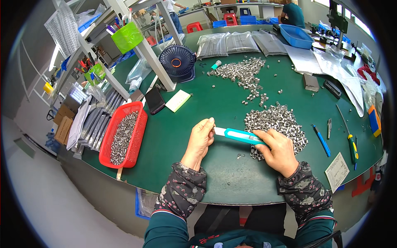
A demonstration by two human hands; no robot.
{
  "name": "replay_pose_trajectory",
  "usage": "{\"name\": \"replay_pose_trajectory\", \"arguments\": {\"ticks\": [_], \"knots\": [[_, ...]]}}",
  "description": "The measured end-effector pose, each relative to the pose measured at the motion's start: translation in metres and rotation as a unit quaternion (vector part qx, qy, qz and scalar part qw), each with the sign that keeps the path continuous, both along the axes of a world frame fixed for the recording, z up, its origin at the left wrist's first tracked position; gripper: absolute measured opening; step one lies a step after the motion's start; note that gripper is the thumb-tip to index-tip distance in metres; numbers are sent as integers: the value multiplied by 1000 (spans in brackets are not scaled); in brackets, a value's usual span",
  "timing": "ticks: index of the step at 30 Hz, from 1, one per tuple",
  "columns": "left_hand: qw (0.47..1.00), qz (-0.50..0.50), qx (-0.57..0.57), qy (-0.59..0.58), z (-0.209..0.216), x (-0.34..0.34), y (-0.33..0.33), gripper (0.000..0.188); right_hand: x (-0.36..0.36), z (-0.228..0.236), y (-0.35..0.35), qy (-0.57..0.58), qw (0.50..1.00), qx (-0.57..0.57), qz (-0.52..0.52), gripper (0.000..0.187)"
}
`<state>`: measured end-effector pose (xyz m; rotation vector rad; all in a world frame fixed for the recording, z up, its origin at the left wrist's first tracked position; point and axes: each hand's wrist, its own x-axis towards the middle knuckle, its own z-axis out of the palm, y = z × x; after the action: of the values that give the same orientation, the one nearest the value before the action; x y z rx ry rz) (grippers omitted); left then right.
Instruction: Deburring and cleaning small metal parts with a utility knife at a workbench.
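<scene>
My right hand [278,149] is wrapped around a teal utility knife [240,135], its blade pointing left. Closed in a pinch, my left hand [199,138] meets the blade's end; whatever small piece lies between its fingers is mostly hidden. Just beyond and under my right hand spreads a pile of small metal rings [271,120]. Farther back on the green table [225,182] lies a second, looser heap of metal rings [244,72]. Tiny scraps [240,156] lie on the table below the knife.
At the left, a red basket [138,138] holds many small metal parts. A phone [155,100], notepad [178,101] and dark blue fan [178,62] stand near the shelf post. Right: blue pen-like tool [321,140], screwdriver [352,146], paper card [337,171]. Bagged parts [242,42] and a blue tray [296,36] lie far back.
</scene>
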<state>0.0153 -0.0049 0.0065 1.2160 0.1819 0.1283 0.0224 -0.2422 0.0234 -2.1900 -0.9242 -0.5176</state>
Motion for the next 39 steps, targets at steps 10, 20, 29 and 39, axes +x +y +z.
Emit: {"name": "replay_pose_trajectory", "arguments": {"ticks": [10,20,29,39], "knots": [[998,-47,7,43,2,0,9,29,0,3,-2,-2,1000,-18,19,34],[990,-96,-11,106,5,-2,11,28,1,8,-4,-33,998,-41,32,37],[987,-117,-39,99,6,-2,11,28,5,9,-4,-122,991,-38,40,38],[981,-121,-138,-69,-3,0,11,13,5,-3,-4,112,989,71,62,30]]}}
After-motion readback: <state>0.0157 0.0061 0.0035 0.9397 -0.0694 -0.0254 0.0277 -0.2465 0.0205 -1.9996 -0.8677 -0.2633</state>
